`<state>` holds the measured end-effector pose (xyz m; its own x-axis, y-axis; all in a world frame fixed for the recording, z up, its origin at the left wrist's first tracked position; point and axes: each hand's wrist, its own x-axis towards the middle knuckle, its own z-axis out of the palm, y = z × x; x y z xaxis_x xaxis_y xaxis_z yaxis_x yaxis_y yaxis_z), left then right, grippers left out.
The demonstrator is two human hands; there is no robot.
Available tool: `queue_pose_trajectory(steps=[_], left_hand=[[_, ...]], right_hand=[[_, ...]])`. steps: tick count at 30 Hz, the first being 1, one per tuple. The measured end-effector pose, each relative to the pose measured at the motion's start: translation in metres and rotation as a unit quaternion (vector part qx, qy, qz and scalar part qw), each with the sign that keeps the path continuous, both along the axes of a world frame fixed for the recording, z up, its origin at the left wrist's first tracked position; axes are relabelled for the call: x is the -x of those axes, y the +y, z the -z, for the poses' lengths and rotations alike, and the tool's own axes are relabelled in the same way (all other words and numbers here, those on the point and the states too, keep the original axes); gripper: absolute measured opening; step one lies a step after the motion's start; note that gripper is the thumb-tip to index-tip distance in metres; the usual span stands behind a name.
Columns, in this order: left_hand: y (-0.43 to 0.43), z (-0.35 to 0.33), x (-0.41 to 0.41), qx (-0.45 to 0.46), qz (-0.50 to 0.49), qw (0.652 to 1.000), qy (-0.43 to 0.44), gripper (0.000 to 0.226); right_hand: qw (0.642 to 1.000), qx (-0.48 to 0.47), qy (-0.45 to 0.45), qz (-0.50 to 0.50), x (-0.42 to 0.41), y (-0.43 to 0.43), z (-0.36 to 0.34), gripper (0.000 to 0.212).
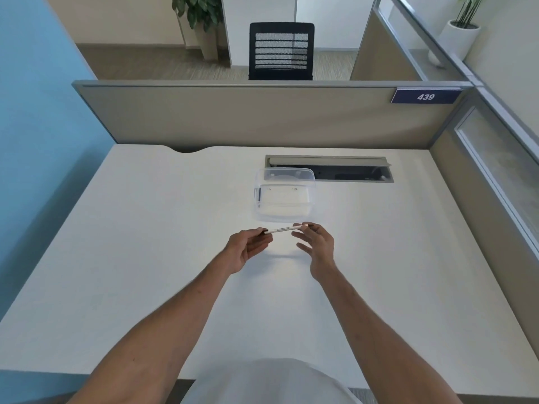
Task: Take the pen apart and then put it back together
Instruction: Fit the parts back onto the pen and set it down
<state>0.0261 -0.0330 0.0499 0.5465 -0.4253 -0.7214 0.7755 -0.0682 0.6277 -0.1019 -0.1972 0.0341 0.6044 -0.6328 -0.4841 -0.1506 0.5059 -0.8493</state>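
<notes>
Left hand: pen pinched at its dark end between thumb and fingertips. Right hand: opposite end pinched, remaining fingers spread. Pen: held clear above the desk, just before a clear lidless container; gripped at both ends, judged ready for pulling or twisting apart. Long axis: near level, left to right, right end slightly higher

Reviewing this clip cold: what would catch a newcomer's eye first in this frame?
Two bare forearms reach to mid-desk, where the left hand and right hand hold a slim white pen level between their fingertips, above the white desk. Just beyond it sits a clear plastic box, apparently empty, near an open cable slot. A blue "439" sign marks the partition at right.
</notes>
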Motion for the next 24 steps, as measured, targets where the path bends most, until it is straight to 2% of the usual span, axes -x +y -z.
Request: queue_pose_trajectory(steps=[2,8,13,18,24], left_hand=[[0.0,0.001,0.0,-0.015,0.034,0.999,0.0,0.04],[0.0,0.009,0.006,-0.027,0.127,0.991,-0.013,0.04],[-0.001,0.016,0.012,-0.022,0.155,0.987,-0.018,0.04],[-0.007,0.02,0.017,-0.01,0.169,0.985,-0.018,0.04],[-0.012,0.02,0.02,0.002,0.236,0.972,-0.022,0.039]], right_hand=[[1.0,-0.026,-0.011,0.009,0.0,-0.002,-0.001,0.007],[0.995,-0.084,-0.033,0.029,-0.004,-0.004,-0.002,0.014],[0.98,-0.168,-0.088,0.054,-0.004,-0.003,-0.002,0.027],[0.947,-0.267,-0.145,0.105,-0.005,-0.001,-0.003,0.062],[0.936,-0.283,-0.152,0.147,-0.011,0.0,-0.006,0.065]])
